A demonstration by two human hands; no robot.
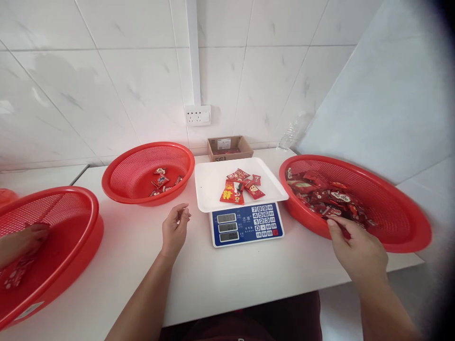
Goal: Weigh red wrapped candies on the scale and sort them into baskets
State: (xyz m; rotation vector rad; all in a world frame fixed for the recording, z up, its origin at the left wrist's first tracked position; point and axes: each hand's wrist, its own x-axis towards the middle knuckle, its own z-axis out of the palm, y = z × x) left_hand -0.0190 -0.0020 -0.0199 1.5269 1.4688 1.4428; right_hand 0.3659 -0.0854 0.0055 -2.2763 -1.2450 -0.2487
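Note:
My right hand (357, 248) reaches over the near rim of a red basket (398, 237) full of red snack packets (329, 196); its fingers are curled among the packets, and what they grip is hidden. My left hand (175, 229) hovers above the white table (220, 277), left of a blue electronic scale (247, 223), fingers loosely curled and holding nothing. The scale's white tray (209, 187) carries several red packets (240, 185).
A second red basket (117, 182) at the back left holds a few packets. A third red basket (74, 227) at far left has another person's hand (24, 239) in it. A small cardboard box (229, 148) and wall socket (197, 115) are behind the scale.

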